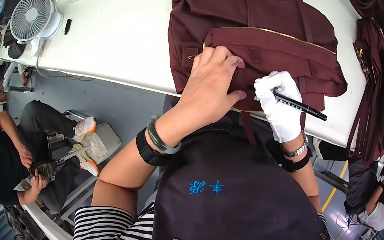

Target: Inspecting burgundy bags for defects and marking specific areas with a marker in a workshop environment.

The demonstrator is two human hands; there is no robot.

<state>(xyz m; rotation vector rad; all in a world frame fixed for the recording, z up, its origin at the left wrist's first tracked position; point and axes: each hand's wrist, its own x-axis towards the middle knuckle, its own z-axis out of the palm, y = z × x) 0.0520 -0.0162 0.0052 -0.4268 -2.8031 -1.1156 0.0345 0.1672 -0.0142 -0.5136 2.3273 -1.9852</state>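
A maroon fabric handbag (pixel 213 10) with a brass zipper lies on the white table in front of me. My bare left hand (pixel 211 84) rests on the bag's near side, thumb and fingers pinching the maroon fabric beside a narrow strap. On my right hand (pixel 280 104) is a white glove, and its fingers grip a black marker pen (pixel 300 106). The pen's rear end points down to the right; its tip is hidden by the glove, close to the bag's lower edge. Two maroon handles (pixel 304 15) extend from the bag toward the table's far side.
More maroon bags (pixel 377 53) are heaped along the right. A white fan (pixel 32 17) and a black marker or cap (pixel 68 27) are at the upper left of the white table (pixel 109 32). A seated person (pixel 1 154) handles plaid fabric at left; other people sit farther off.
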